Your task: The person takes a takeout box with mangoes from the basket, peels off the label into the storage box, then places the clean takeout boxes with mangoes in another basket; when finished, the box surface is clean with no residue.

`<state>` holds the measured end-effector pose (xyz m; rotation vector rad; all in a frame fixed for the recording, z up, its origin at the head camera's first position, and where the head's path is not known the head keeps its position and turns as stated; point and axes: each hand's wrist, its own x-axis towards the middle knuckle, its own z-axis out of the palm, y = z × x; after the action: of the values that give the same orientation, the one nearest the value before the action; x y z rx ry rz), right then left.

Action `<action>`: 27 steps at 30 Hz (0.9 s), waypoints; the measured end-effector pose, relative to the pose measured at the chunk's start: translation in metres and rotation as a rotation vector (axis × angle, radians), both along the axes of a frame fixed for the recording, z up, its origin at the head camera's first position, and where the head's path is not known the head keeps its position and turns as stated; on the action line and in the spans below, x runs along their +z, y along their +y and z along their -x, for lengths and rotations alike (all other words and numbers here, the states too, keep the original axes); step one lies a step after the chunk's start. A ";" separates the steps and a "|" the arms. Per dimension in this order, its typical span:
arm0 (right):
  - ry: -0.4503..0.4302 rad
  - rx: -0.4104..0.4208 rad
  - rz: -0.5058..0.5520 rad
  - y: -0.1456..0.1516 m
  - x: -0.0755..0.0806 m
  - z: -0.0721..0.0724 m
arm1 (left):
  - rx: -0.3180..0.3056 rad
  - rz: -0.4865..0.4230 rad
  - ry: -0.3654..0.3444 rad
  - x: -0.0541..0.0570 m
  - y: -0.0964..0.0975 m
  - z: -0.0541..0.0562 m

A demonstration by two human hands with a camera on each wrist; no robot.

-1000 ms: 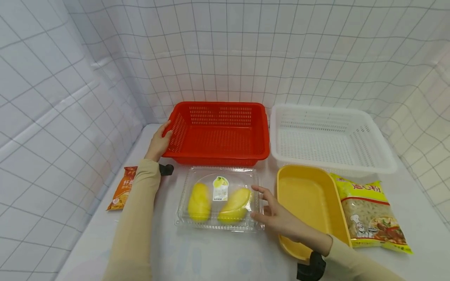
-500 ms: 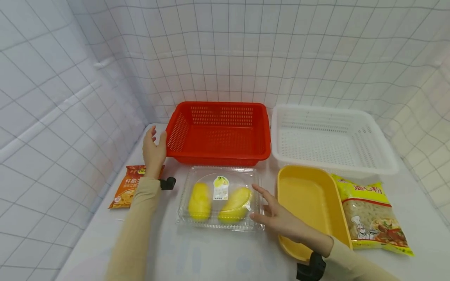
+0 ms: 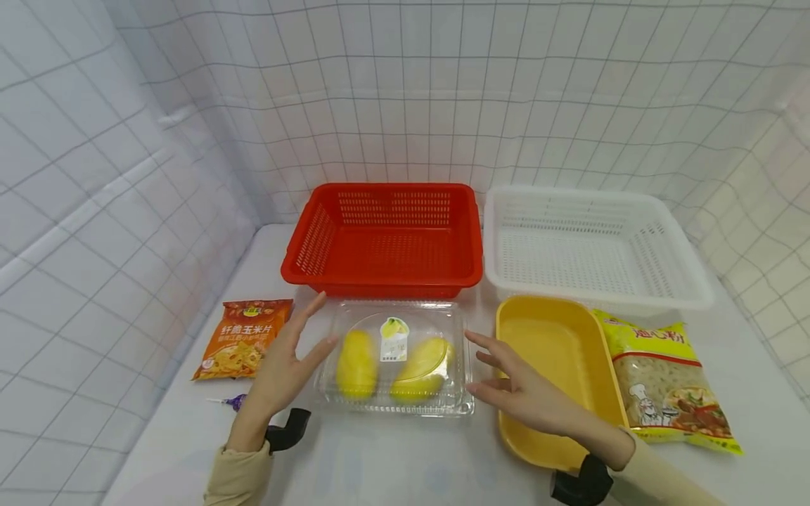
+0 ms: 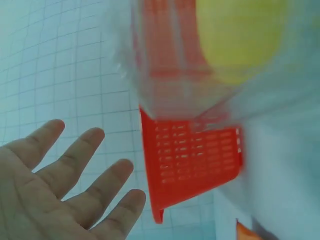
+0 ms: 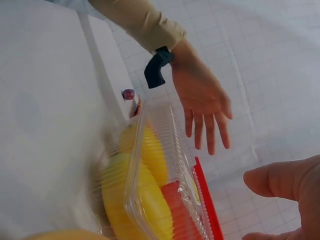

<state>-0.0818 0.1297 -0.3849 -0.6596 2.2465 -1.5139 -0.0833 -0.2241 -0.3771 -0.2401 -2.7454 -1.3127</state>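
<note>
A clear plastic clamshell box (image 3: 392,409) lies on the table, a fruit label on its lid. Two yellow mangoes (image 3: 357,365) show through it. My left hand (image 3: 278,372) hovers at the box's left side, fingers spread and holding nothing; the left wrist view shows its extended fingers (image 4: 82,150). On the other side, my right hand (image 3: 528,393) is held by the box's right edge, over the yellow tray (image 3: 557,351). Its fingers are slightly bent and grip nothing. In the right wrist view its thumb (image 5: 270,179) stands apart from the box.
Behind the box is a red basket (image 3: 382,289), with a white basket (image 3: 601,299) to its right. An orange snack bag (image 3: 243,337) and a purple-wrapped lollipop (image 3: 235,402) lie left. A pasta bag (image 3: 664,386) lies right of the yellow tray.
My left hand has left the red basket's left rim and come down and right to the box's left side. The snack bag and lollipop are uncovered. The right hand has barely shifted.
</note>
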 end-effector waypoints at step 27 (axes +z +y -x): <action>0.254 0.061 -0.034 -0.052 0.023 0.068 | -0.075 0.362 0.102 -0.045 0.030 0.005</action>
<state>-0.1495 0.0781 -0.3616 -0.9492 2.4046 -1.4278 -0.0885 -0.1942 -0.4218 -0.4254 -2.8900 -0.7810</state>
